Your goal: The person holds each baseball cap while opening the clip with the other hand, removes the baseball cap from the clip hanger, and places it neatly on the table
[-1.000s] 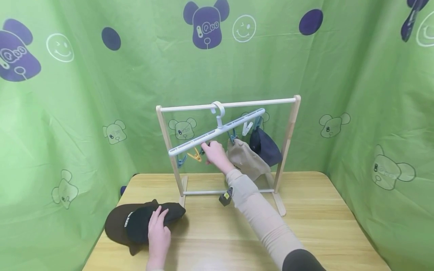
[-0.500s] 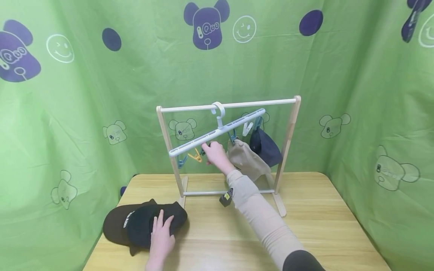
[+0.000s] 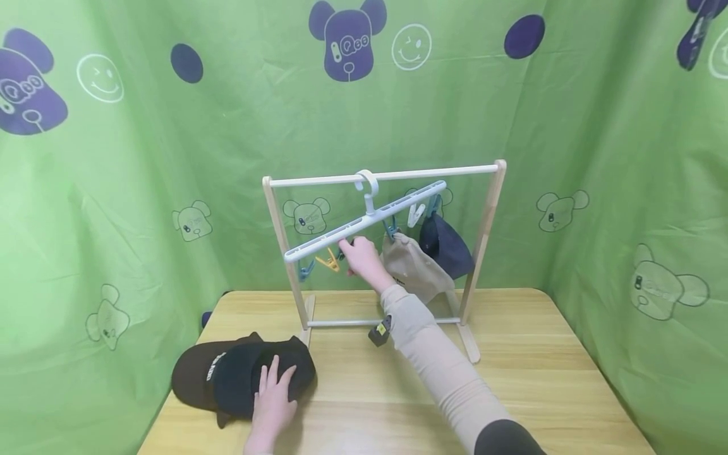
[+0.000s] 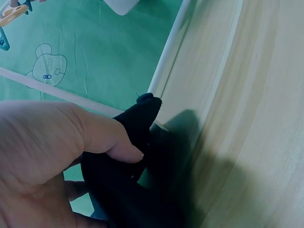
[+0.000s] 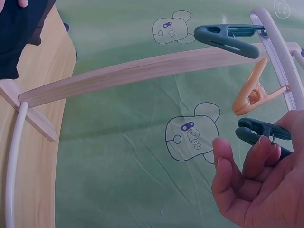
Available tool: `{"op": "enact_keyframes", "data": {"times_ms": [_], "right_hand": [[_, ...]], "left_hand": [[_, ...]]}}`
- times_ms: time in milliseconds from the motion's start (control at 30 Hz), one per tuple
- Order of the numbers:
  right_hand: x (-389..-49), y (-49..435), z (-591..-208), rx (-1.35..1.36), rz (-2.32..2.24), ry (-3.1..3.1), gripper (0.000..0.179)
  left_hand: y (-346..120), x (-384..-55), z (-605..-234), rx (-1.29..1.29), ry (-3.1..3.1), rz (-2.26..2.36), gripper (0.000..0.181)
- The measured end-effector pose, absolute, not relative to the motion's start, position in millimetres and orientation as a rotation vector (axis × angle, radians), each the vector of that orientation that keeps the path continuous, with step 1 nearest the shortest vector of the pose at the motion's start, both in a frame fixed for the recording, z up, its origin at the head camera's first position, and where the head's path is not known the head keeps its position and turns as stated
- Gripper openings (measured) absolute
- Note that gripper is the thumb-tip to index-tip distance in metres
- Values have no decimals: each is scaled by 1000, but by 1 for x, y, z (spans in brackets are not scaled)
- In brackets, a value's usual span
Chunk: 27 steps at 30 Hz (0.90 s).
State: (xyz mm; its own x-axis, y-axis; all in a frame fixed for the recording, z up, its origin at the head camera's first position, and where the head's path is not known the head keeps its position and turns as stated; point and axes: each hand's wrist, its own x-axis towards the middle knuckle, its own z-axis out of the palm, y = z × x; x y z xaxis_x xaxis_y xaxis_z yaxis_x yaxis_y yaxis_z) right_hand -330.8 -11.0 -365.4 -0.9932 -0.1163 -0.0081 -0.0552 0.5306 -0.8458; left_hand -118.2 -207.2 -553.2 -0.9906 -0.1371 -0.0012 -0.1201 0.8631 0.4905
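Observation:
At the table's left front, my left hand (image 3: 272, 404) grips a black cap (image 3: 234, 380). In the left wrist view the thumb (image 4: 111, 140) lies over the cap's dark cloth (image 4: 111, 183), with fingers on its other side. A brown cap (image 3: 192, 377) with white lettering lies partly under it. My right hand (image 3: 364, 259) is raised under a tilted light-blue hanger (image 3: 366, 221). In the right wrist view its fingers pinch a dark teal clothespin (image 5: 260, 129). Beside this one hang an orange clothespin (image 5: 251, 92) and another teal clothespin (image 5: 225, 40).
The hanger hooks over the top bar (image 3: 438, 173) of a wooden rack. On its right side hang a beige cap (image 3: 418, 268) and a navy cap (image 3: 446, 246) in clothespins, with a white clothespin (image 3: 416, 215) between. Green printed curtain (image 3: 227, 139) surrounds the wooden table (image 3: 512, 354).
My left hand has shifted slightly right and down, and the black cap has moved a little right with it. The right hand stays at the clothespin.

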Motion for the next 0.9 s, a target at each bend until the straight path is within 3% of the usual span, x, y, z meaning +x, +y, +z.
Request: {"op": "enact_keyframes", "data": {"times_ms": [367,900], "right_hand": [[-332,-12,-367,-157,-1487,2685,48],[-333,-11,-369,-143,-1500,2692,47]], "left_hand": [[-206,-115,-550,216,-3034,-831,83],[-202,-119,-556,215,-3008,-845,84]]}}
